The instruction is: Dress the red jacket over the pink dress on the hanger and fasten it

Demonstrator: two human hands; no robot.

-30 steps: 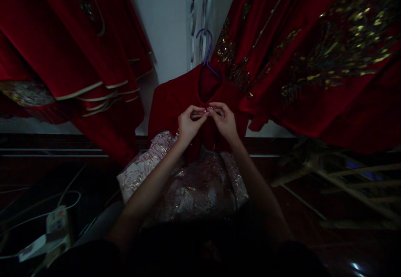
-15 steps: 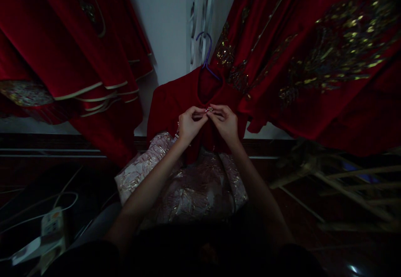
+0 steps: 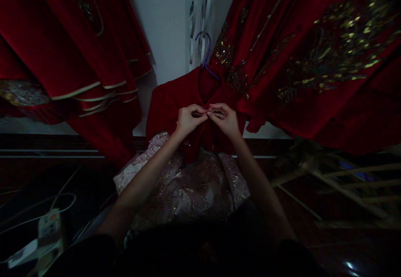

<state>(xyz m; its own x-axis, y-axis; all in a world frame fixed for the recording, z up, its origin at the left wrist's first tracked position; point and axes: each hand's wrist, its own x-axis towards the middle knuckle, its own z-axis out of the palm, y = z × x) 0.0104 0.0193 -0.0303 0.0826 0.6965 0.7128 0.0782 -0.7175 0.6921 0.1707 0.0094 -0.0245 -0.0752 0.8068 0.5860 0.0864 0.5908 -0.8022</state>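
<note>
Purple hanger (image 3: 208, 51), hooked on metal strip (image 3: 205, 1), carried red jkt (image 3: 169, 101); dk reddish flr (image 3: 297, 227) bore wooden frame (image 3: 347, 192), R side.

Left side was all red garments (image 3: 78, 51) hanging down, with cream trim (image 3: 78, 90) along the hems, and the right had more red cloth (image 3: 313, 114) loaded with gold sequins (image 3: 351, 43) (seriously shiny, even in that gloom). A pale wall (image 3: 159, 26) showed between them. Down low on the left sat a power strip (image 3: 48, 229) with a white cable (image 3: 67, 193) looping near it, and over on the right was a slatted wooden frame (image 3: 351, 194).
</note>
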